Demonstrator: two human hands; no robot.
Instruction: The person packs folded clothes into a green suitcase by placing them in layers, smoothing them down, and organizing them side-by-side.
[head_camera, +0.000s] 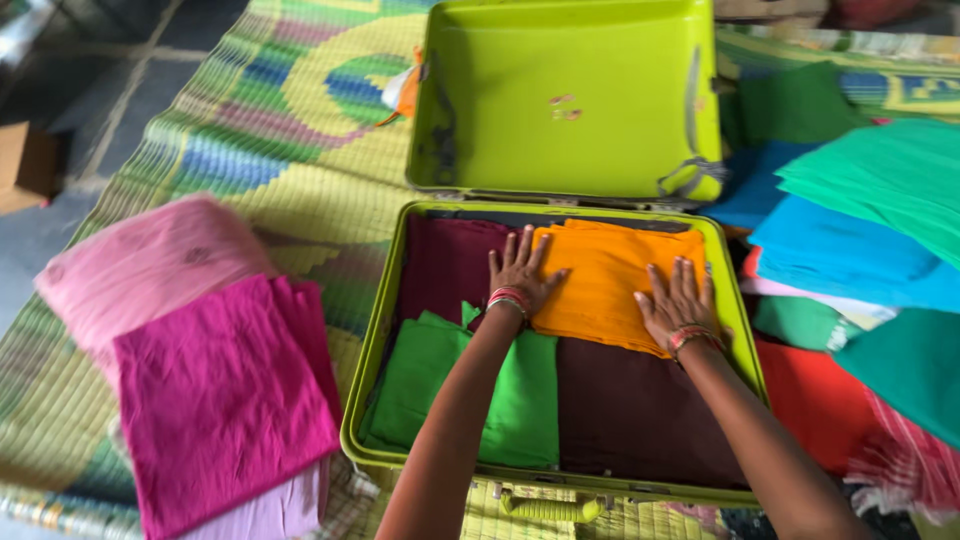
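An open lime-green suitcase (372, 330) lies on a woven mat, its lid (570, 100) propped up behind. Inside lie folded cloths: an orange one (605, 275) at the back right, a maroon one (445, 265) at the back left, a green one (430, 375) at the front left and a dark brown one (630, 410) at the front right. My left hand (518, 270) presses flat on the left edge of the orange cloth, fingers spread. My right hand (678, 300) lies flat on its right side. Both wrists carry red bangles.
Folded pink and magenta cloths (215, 395) lie on the colourful mat (300, 150) to the left. A stack of blue, teal, green and red cloths (850, 250) is piled right of the suitcase. A cardboard box (20, 165) stands at the far left on the floor.
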